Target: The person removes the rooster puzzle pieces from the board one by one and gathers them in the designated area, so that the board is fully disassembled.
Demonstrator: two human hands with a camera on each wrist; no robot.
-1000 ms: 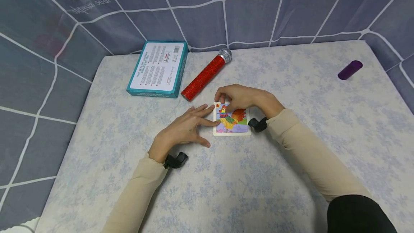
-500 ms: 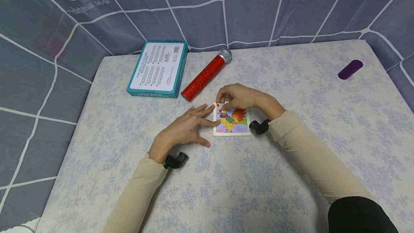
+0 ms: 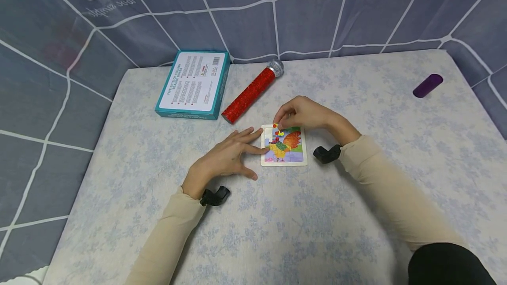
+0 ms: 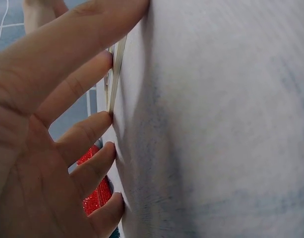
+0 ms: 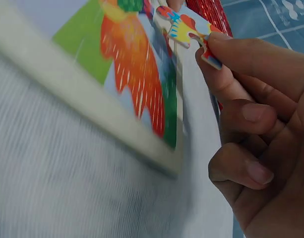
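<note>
A square jigsaw puzzle board (image 3: 284,165) with a rooster picture and cream border lies flat on the table. My right hand (image 3: 306,113) pinches a colourful puzzle piece (image 5: 179,29) between thumb and index finger, above the board's upper part. Its other fingers curl inward in the right wrist view. At the board's upper left corner a pale recess (image 3: 267,132) shows. With fingers spread, my left hand (image 3: 227,155) rests at the board's left side, one fingertip on the picture and another at the corner. From the left wrist, the board's edge (image 4: 117,64) appears beside the fingertips.
Beyond the board lies a red glittery microphone (image 3: 251,93) with a silver head. A teal and white box (image 3: 194,82) is to its left. Far right on the patterned table (image 3: 356,232) lies a purple cylinder (image 3: 428,85). A grey curtain (image 3: 309,16) hangs behind.
My right hand has lifted the puzzle piece from the board's upper left corner and moved slightly right and away, exposing the pale recess. My left hand has stayed put.
</note>
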